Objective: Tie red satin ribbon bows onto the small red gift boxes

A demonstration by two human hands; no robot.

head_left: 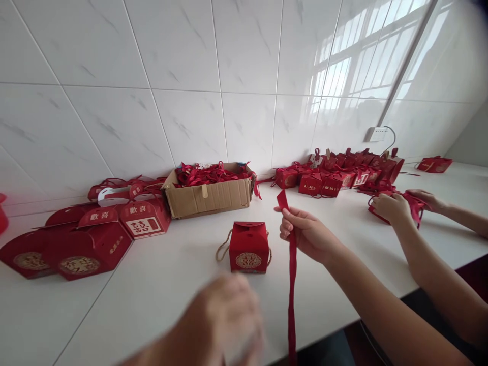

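Between thumb and fingers, my right hand (301, 231) pinches a red ribbon (292, 290) near its upper end. The ribbon's short tip sticks up above the fingers, and its long part hangs down past the counter's front edge. My left hand (231, 310) is low in the middle, smeared by motion, so its fingers cannot be made out. Just beyond it, upright on the counter, stands a small red gift box (248, 249) with a round gold emblem and beige rope handles at its sides. My right hand is to the right of this box, apart from it.
A cardboard box (209, 199) full of red ribbons stands against the tiled wall. Larger red boxes (91, 244) crowd the left; several small ones (320, 184) line the back right. At far right, another person's hands (392, 208) work on a red box. A socket (376, 134) is on the wall.
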